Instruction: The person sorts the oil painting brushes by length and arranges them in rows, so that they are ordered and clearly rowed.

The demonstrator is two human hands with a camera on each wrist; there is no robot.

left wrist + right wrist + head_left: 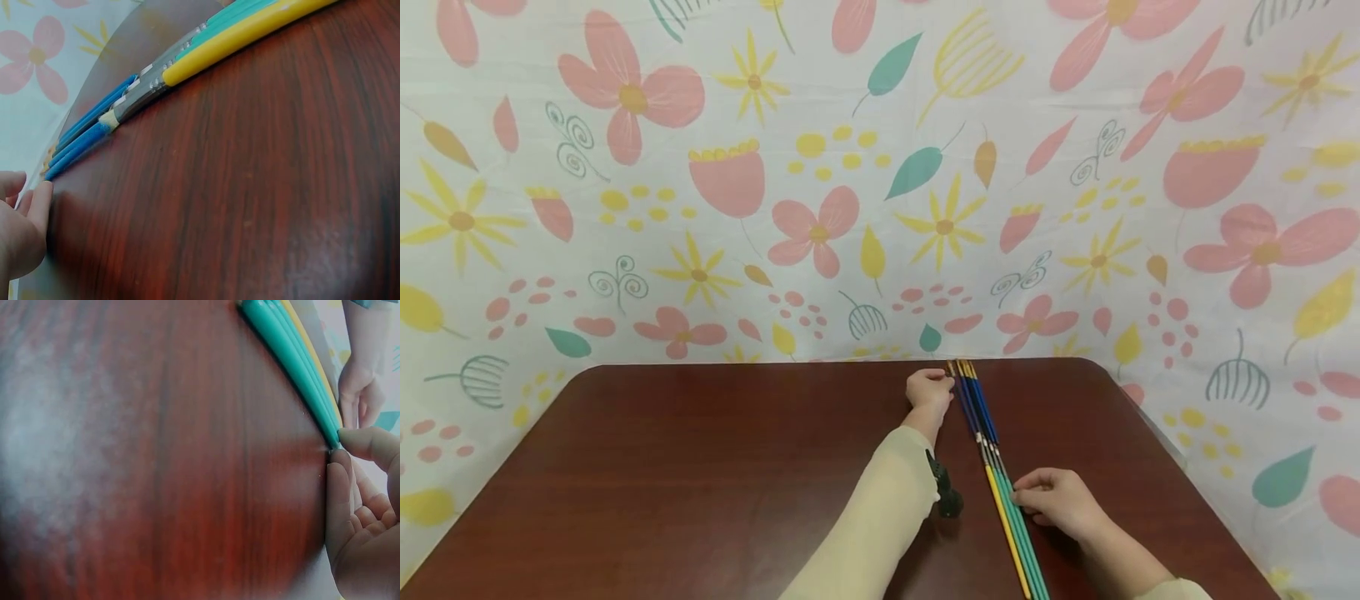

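Several green-handled paintbrushes (pixel 1027 554) lie side by side on the table, with one yellow-handled paintbrush (pixel 231 47) along their left side. Beyond their metal ferrules (pixel 147 87), blue sticks (pixel 78 147) with orange-gold ends carry on the row to the far edge. My left hand (pixel 929 388) is at that far end; in the left wrist view a fingertip touches the end of the nearest blue stick. My right hand (pixel 1060 500) pinches the outermost green handle between thumb and index finger, partway along. In the right wrist view the fingers hide the handles' continuation.
The dark red-brown wooden table (pixel 700 483) extends to both sides of the row. A floral cloth (pixel 820 275) hangs right behind its far edge. A black device (pixel 947 492) is strapped at my left wrist, near the brushes.
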